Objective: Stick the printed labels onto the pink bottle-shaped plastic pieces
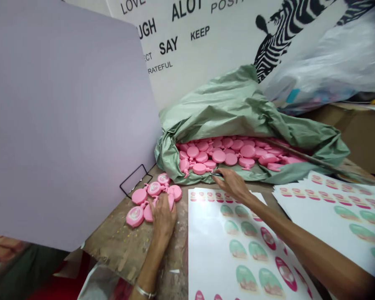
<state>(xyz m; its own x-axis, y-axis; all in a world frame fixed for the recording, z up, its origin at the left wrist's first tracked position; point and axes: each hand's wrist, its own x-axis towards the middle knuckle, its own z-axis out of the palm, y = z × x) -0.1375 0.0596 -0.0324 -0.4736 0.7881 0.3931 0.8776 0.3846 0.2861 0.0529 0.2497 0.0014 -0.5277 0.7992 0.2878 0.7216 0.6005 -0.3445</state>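
My left hand (164, 218) is closed around a pink round plastic case (171, 201) on the table's left part. Beside it lie several more cases of the same kind, each with a small neck; some, like this pink case with a sticker (135, 216), carry a printed label. My right hand (233, 182) pinches a slim dark metal tool (217, 174), its kind not clear, at the front edge of an open green sack (218, 112). Inside the sack is a heap of plain pink cases (218, 156). Under my right forearm lies a sheet of printed stickers (212, 233).
More sticker sheets (325, 221) are stacked at the right. A large pale panel (59, 116) stands at the left, near a black wire stand (134, 180). Behind the sack, a clear plastic bag (337, 62) rests by a cardboard box (353, 129). Another person's hand (3, 250) shows at lower left.
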